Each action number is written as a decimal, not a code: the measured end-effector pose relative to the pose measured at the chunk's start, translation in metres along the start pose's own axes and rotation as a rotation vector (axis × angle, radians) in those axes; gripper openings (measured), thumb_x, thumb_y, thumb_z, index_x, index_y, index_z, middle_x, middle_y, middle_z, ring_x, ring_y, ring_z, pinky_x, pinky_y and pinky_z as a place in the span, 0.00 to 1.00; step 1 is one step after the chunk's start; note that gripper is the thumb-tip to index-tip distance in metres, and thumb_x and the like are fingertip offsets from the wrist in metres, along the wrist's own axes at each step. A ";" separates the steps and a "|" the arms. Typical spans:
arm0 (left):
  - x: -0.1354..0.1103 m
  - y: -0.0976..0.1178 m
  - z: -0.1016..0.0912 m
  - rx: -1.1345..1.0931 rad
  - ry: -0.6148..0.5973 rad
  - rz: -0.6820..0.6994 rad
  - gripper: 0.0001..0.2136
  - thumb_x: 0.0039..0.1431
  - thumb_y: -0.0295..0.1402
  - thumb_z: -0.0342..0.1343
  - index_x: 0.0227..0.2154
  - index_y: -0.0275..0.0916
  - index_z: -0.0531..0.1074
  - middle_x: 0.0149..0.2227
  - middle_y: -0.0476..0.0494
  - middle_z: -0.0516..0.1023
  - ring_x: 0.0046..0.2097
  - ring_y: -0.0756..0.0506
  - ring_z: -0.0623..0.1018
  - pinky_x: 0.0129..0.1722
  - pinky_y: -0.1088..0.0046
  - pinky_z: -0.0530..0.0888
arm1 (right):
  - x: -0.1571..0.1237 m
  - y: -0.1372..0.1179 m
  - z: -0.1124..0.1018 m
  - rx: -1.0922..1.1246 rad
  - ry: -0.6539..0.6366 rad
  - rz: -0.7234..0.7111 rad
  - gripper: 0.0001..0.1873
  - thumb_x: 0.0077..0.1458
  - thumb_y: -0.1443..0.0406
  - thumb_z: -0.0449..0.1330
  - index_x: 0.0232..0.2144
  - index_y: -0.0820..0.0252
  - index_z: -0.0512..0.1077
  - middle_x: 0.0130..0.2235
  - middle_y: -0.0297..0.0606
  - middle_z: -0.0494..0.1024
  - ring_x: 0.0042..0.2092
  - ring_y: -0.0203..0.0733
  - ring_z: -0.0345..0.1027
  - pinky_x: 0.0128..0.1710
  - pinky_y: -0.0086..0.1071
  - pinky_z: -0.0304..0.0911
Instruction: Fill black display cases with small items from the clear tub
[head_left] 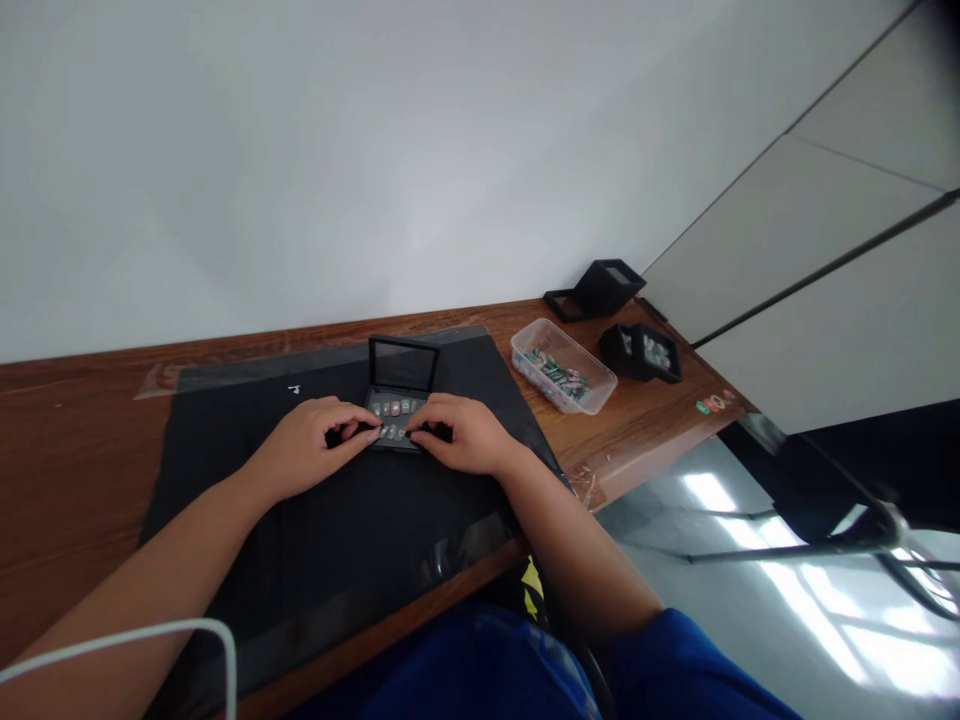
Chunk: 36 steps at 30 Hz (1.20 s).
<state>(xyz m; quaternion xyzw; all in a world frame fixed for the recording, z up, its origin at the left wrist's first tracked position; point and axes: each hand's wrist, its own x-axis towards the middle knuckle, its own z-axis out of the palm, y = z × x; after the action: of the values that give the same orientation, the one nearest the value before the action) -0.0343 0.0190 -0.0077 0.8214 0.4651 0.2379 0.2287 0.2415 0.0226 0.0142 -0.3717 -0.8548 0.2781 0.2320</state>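
A small black case stands with its windowed lid raised, on a black mat. Inside it, small shiny pieces lie in rows on a grey insert; they look like press-on nails. From the left, my left hand reaches over the case edge, thumb and forefinger pinched at the lower row. My right hand comes in from the right, its thumb and forefinger also closed over that row. Whatever is between the fingertips of either hand is too small to make out.
A clear plastic tub with many small green and pink packets stands to the right. Beyond it are black boxes and a black holder with clear pieces. A white scrap lies on the mat. A white cable crosses my left forearm.
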 end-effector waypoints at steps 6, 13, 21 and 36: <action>0.001 0.000 0.000 -0.001 0.001 0.007 0.15 0.67 0.48 0.57 0.40 0.45 0.84 0.26 0.50 0.73 0.30 0.47 0.74 0.33 0.70 0.69 | 0.000 -0.003 0.001 -0.032 -0.014 -0.001 0.09 0.63 0.65 0.65 0.44 0.55 0.83 0.39 0.35 0.79 0.35 0.33 0.71 0.37 0.27 0.62; 0.000 0.001 -0.001 -0.002 -0.008 0.006 0.15 0.68 0.48 0.57 0.41 0.45 0.83 0.26 0.51 0.73 0.30 0.46 0.74 0.33 0.70 0.69 | -0.001 0.000 0.000 -0.025 0.010 -0.003 0.09 0.63 0.64 0.66 0.43 0.56 0.84 0.37 0.35 0.79 0.36 0.34 0.72 0.37 0.28 0.62; -0.004 0.018 0.000 0.102 0.105 0.205 0.12 0.71 0.40 0.55 0.40 0.44 0.83 0.26 0.50 0.76 0.31 0.47 0.74 0.37 0.67 0.68 | -0.002 -0.002 -0.001 -0.035 0.000 0.009 0.08 0.61 0.64 0.66 0.42 0.55 0.84 0.38 0.35 0.80 0.37 0.35 0.73 0.37 0.27 0.62; -0.005 0.034 0.008 0.281 0.096 0.396 0.13 0.74 0.36 0.53 0.45 0.41 0.83 0.37 0.43 0.85 0.39 0.43 0.79 0.39 0.63 0.70 | -0.002 0.001 -0.001 0.028 -0.002 -0.003 0.08 0.63 0.64 0.66 0.41 0.56 0.85 0.37 0.36 0.80 0.38 0.35 0.74 0.38 0.27 0.63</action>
<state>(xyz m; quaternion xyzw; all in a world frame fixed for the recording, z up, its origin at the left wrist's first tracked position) -0.0092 -0.0026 0.0053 0.9081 0.3339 0.2499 0.0387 0.2435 0.0220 0.0137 -0.3666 -0.8517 0.2901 0.2369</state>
